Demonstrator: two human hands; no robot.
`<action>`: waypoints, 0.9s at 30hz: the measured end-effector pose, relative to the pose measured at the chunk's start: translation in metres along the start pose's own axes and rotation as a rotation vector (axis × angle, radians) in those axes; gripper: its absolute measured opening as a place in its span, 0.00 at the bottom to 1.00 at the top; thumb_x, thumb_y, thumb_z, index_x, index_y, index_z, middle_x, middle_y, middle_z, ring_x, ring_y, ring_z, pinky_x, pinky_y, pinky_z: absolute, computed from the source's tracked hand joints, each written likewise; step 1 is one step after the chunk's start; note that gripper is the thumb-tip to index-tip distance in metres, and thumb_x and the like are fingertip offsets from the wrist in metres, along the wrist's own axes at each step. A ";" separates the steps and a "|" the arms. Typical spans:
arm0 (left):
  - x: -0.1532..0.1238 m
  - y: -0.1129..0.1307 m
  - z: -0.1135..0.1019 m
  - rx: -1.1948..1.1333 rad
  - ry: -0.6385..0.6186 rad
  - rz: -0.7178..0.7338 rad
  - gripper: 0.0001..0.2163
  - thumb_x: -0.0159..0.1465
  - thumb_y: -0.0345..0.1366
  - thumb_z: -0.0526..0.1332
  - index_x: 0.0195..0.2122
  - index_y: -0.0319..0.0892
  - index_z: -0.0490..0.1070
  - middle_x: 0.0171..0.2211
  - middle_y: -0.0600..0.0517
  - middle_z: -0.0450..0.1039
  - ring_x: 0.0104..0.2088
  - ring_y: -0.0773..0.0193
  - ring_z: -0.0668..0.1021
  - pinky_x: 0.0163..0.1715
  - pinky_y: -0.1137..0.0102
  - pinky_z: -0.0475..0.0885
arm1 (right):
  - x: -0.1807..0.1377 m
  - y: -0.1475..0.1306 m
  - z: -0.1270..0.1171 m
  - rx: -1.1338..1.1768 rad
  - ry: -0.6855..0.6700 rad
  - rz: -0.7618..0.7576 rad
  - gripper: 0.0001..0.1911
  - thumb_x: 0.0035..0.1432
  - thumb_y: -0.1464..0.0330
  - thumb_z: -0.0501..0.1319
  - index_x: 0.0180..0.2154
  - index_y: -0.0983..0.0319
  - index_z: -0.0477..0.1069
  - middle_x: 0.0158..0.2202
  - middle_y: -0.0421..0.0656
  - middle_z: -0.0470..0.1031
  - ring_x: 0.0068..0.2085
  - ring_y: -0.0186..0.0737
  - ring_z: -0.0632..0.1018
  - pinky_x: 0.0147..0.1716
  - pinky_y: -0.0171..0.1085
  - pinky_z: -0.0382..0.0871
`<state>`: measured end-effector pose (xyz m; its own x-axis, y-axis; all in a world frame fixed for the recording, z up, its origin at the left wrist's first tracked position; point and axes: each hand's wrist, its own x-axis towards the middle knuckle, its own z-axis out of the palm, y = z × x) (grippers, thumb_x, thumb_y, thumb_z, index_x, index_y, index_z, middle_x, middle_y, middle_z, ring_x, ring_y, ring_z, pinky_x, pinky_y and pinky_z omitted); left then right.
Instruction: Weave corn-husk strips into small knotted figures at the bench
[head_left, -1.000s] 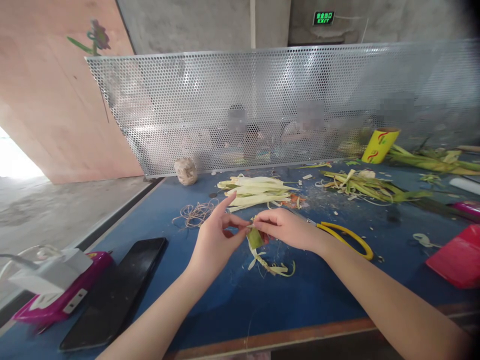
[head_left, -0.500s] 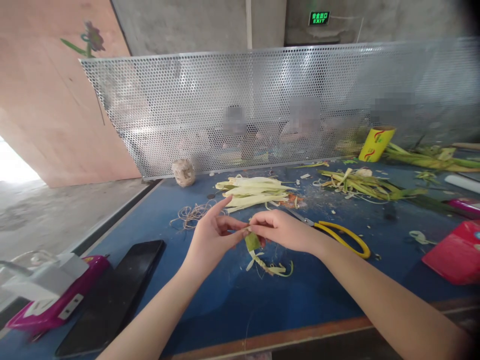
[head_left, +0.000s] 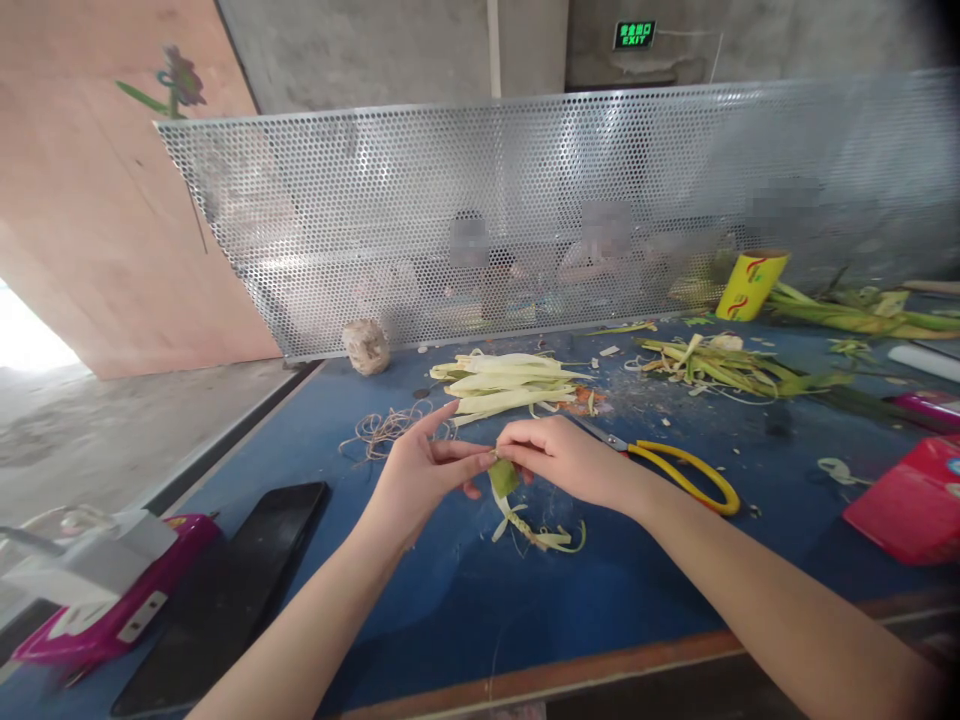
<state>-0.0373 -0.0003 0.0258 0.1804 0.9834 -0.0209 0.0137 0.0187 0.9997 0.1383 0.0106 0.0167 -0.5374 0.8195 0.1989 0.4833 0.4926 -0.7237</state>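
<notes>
My left hand (head_left: pixel 431 468) and my right hand (head_left: pixel 559 458) meet over the middle of the blue table. Both pinch the top of a small green piece of corn husk (head_left: pixel 504 478) between thumb and fingers. The left index finger points away from the pinch. Below the green piece, a pale braided husk strip (head_left: pixel 529 530) with loose ends lies on the table. Just beyond my hands is a pile of pale corn husks (head_left: pixel 517 380). Scissors with yellow handles (head_left: pixel 686 470) lie beside my right wrist, and loose twine (head_left: pixel 382 432) lies left of my left hand.
A black phone (head_left: pixel 232 590) and a magenta power strip (head_left: pixel 142 590) with white plugs sit at left. A ball of twine (head_left: pixel 366 347), a yellow roll (head_left: pixel 752 287), green husks (head_left: pixel 720 368) and a red box (head_left: pixel 911 500) also stand or lie around. A perforated metal screen (head_left: pixel 480 220) borders the back.
My left fingers have shifted slightly at the pinch, and the green husk piece has tilted a little. Otherwise the hands stay in place.
</notes>
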 end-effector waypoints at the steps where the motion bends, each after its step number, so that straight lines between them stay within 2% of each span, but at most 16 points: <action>1: 0.000 0.000 0.000 -0.006 -0.003 -0.018 0.42 0.46 0.29 0.70 0.59 0.32 0.49 0.26 0.47 0.79 0.15 0.73 0.71 0.18 0.75 0.69 | 0.000 0.000 0.000 0.000 -0.002 -0.002 0.12 0.61 0.66 0.50 0.30 0.62 0.68 0.22 0.37 0.68 0.25 0.31 0.69 0.27 0.32 0.59; 7: 0.001 0.002 -0.001 -0.072 0.017 -0.069 0.44 0.43 0.25 0.71 0.60 0.29 0.48 0.25 0.46 0.78 0.16 0.72 0.71 0.18 0.76 0.67 | 0.000 0.000 0.001 0.062 -0.040 0.019 0.11 0.61 0.65 0.50 0.32 0.62 0.68 0.22 0.38 0.68 0.25 0.32 0.69 0.27 0.32 0.60; 12: 0.002 0.002 -0.001 -0.128 0.007 -0.145 0.42 0.45 0.25 0.70 0.59 0.27 0.48 0.25 0.47 0.78 0.14 0.75 0.68 0.16 0.77 0.66 | 0.000 0.001 0.000 0.111 -0.051 0.008 0.11 0.61 0.64 0.50 0.31 0.61 0.66 0.22 0.37 0.67 0.25 0.31 0.69 0.27 0.32 0.60; 18: -0.001 -0.002 0.002 -0.006 0.070 0.063 0.48 0.42 0.27 0.71 0.61 0.31 0.44 0.23 0.50 0.77 0.17 0.71 0.71 0.16 0.75 0.67 | 0.001 0.003 0.003 0.203 -0.088 0.040 0.13 0.62 0.62 0.49 0.32 0.62 0.65 0.24 0.38 0.68 0.27 0.32 0.71 0.29 0.33 0.63; 24: -0.001 -0.003 0.001 0.063 0.066 0.124 0.46 0.42 0.31 0.71 0.61 0.36 0.47 0.22 0.53 0.76 0.18 0.69 0.71 0.15 0.76 0.65 | 0.001 0.003 0.005 0.232 -0.101 0.064 0.12 0.62 0.63 0.49 0.33 0.62 0.66 0.24 0.39 0.68 0.27 0.33 0.72 0.29 0.33 0.63; 27: 0.001 -0.004 0.000 0.057 0.041 0.109 0.43 0.42 0.31 0.70 0.59 0.37 0.52 0.22 0.52 0.77 0.18 0.69 0.71 0.14 0.76 0.64 | 0.001 0.003 0.005 0.220 -0.098 0.048 0.11 0.62 0.64 0.50 0.33 0.62 0.66 0.24 0.38 0.68 0.27 0.33 0.72 0.29 0.33 0.63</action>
<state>-0.0370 0.0004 0.0222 0.1435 0.9856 0.0894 0.0523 -0.0977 0.9938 0.1357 0.0113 0.0116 -0.5874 0.8026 0.1038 0.3529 0.3695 -0.8596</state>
